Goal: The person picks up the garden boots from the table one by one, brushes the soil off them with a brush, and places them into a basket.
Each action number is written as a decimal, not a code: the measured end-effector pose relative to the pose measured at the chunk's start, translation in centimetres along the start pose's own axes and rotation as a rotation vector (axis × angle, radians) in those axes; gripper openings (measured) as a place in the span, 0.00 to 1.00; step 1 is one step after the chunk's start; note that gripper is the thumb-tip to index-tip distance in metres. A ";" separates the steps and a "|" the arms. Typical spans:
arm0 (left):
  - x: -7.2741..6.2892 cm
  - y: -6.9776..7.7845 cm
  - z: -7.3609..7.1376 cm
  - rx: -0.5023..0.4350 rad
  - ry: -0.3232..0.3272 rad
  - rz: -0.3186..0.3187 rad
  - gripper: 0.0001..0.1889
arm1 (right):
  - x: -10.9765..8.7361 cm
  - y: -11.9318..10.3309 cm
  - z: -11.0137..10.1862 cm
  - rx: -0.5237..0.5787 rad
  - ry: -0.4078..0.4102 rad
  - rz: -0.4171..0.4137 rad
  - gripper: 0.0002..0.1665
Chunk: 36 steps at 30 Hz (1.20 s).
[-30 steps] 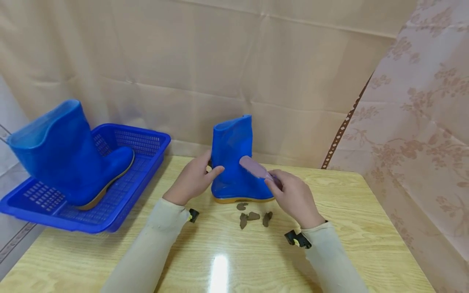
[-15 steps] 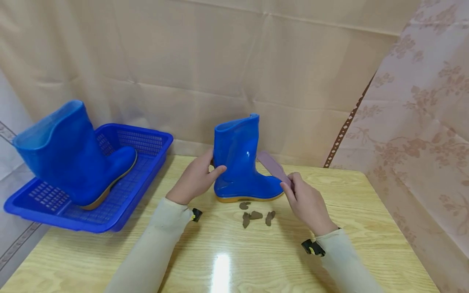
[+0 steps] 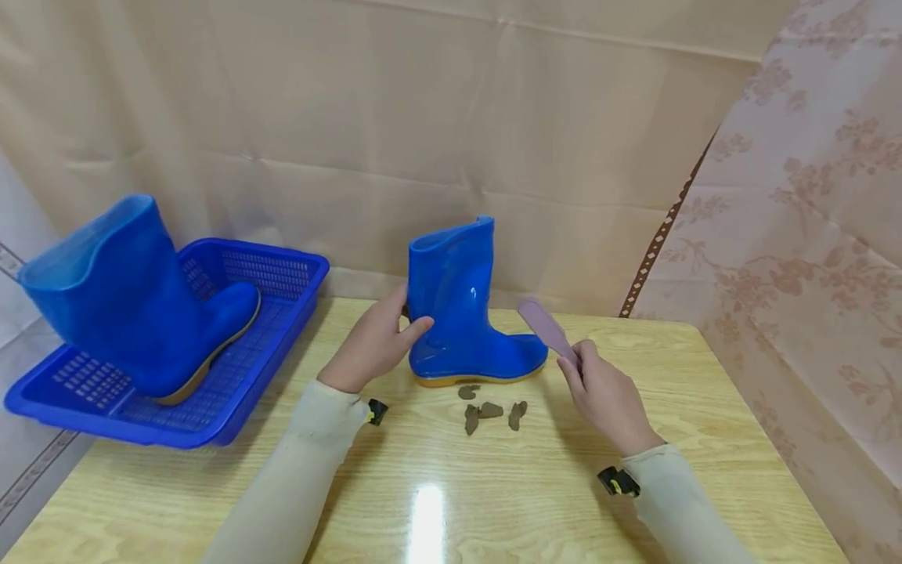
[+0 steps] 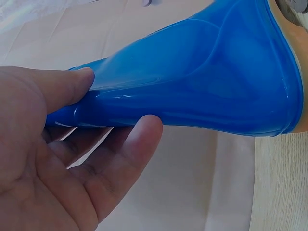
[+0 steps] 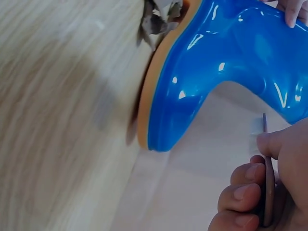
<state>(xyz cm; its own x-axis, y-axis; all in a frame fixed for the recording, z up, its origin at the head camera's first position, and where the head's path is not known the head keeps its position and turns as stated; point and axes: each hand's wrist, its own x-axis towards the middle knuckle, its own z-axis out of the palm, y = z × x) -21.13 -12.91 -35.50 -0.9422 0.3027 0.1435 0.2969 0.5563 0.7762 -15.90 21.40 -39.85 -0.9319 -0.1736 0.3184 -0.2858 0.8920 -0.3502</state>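
A blue rain boot (image 3: 451, 313) with a tan sole stands upright on the wooden table, toe to the right. My left hand (image 3: 373, 337) holds its shaft from the heel side, thumb on the near face; the left wrist view shows the fingers round the back of the boot (image 4: 192, 82). To the right of the toe, my right hand (image 3: 609, 395) grips a purple-backed brush (image 3: 546, 325), its head raised and apart from the boot. Pale bristles (image 5: 255, 132) show in the right wrist view. Several brown, mud-like pieces (image 3: 491, 410) lie in front of the sole.
On the left, a blue perforated plastic basket (image 3: 232, 415) holds a second blue boot (image 3: 141, 305). A beige curtain (image 3: 366, 141) hangs behind the wood-grain table (image 3: 528, 501). Patterned pink cloth (image 3: 817, 258) covers the right side.
My right hand has drawn the brush off the front of the shaft and out to the right. The boot has turned slightly, showing more of its side, with my left hand still on it.
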 end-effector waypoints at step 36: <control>-0.1 0.3 -0.3 0.004 -0.013 0.005 0.37 | -1.4 3.5 -0.5 -0.099 -0.379 0.333 0.21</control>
<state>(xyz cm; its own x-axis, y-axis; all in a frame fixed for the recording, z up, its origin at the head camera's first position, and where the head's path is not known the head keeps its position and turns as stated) -21.01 -13.00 -35.14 -0.9387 0.3152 0.1397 0.3023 0.5578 0.7730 -15.50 24.98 -41.03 -0.9895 0.0045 -0.1443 0.0462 0.9568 -0.2872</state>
